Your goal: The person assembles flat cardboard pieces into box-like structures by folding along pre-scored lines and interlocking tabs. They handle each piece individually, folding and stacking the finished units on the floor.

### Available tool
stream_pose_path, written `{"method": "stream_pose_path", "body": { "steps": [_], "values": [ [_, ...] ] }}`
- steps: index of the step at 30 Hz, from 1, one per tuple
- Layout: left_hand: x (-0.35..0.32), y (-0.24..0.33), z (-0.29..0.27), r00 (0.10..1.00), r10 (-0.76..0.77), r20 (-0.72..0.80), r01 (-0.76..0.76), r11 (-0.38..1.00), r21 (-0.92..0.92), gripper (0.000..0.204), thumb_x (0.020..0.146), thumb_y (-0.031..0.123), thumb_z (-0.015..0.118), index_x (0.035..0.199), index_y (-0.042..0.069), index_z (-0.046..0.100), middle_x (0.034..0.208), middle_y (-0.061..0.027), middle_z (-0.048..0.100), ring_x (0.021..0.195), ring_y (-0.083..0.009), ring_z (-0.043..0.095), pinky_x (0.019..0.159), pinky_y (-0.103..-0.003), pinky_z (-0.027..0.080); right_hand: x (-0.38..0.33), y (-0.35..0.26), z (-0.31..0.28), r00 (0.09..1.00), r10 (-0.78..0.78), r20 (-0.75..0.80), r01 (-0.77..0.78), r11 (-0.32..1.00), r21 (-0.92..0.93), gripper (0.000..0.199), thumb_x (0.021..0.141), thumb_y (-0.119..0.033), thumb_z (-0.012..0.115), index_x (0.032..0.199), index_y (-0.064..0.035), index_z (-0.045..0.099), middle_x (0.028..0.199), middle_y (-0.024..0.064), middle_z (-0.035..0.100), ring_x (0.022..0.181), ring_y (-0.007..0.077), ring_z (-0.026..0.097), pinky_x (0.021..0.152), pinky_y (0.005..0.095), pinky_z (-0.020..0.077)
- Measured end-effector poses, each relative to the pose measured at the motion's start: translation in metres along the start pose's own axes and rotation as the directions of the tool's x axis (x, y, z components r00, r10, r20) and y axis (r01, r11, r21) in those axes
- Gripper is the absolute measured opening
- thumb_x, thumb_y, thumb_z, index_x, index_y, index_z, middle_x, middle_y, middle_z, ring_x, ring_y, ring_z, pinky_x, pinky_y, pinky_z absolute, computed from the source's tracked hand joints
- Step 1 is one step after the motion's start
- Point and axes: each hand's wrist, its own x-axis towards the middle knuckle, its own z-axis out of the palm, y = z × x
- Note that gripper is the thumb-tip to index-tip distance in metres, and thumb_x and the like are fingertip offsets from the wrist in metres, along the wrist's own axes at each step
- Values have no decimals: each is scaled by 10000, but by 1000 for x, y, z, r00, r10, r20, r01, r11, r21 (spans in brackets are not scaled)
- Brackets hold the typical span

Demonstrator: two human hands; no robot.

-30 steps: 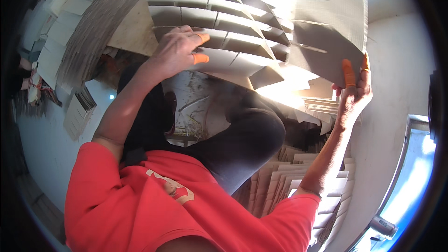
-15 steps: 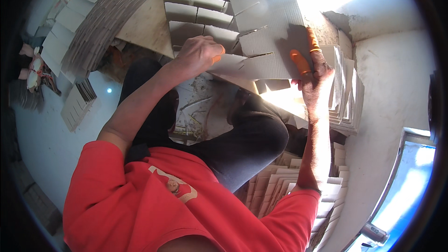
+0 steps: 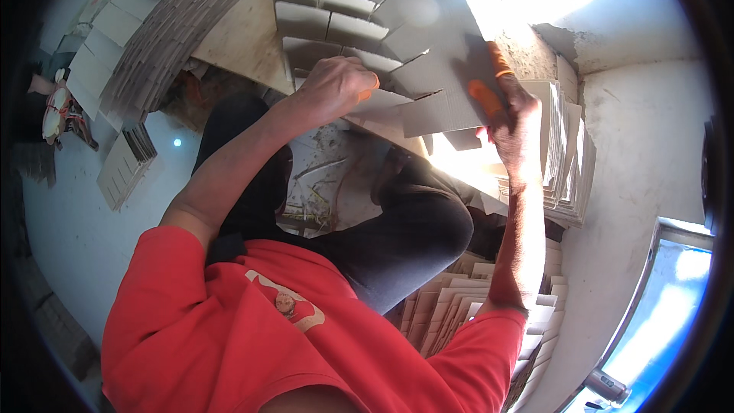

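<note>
My right hand [image 3: 514,118], with orange finger covers, grips the right edge of a slotted grey cardboard sheet [image 3: 451,38]. That sheet stands tilted, and its slots meet the ends of several cardboard divider strips [image 3: 355,30] that stand in rows on the wooden board [image 3: 248,38]. My left hand [image 3: 335,90] is closed at the near end of these rows, an orange cover on one finger. It pinches the nearest strip; its fingertips are partly hidden. The strips are crossed by another slotted piece at their middle.
Behind the board's left side curves a long row of stacked cardboard pieces [image 3: 172,23]. Cardboard stacks [image 3: 562,153] stand by the wall at right, with more partitions [image 3: 451,306] below my right arm. A small slotted bundle [image 3: 126,164] lies on the left. Bright sunlight falls at the upper right.
The slotted sheet has moved down and tilted, and its slots now overlap the strip ends more. My left hand has shifted slightly right, still closed.
</note>
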Motion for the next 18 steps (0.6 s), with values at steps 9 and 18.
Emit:
{"method": "stream_pose_path", "body": {
  "steps": [9,18],
  "values": [
    [1,0,3,999,-37,18,36,999,23,110,718,11,663,827,24,650,705,-106,617,719,-277,603,633,-388,481,7,20,38,978,-145,149,151,988,-32,563,853,57,617,1379,-4,427,803,95,657,470,60,447,434,236,406],
    [-3,-7,5,997,-79,-21,79,997,-15,93,727,30,671,820,29,661,741,-95,641,734,-266,604,645,-381,489,16,2,33,953,-109,281,198,929,-313,617,839,46,563,1404,28,316,820,232,647,755,316,666,677,378,516]
  ]
}}
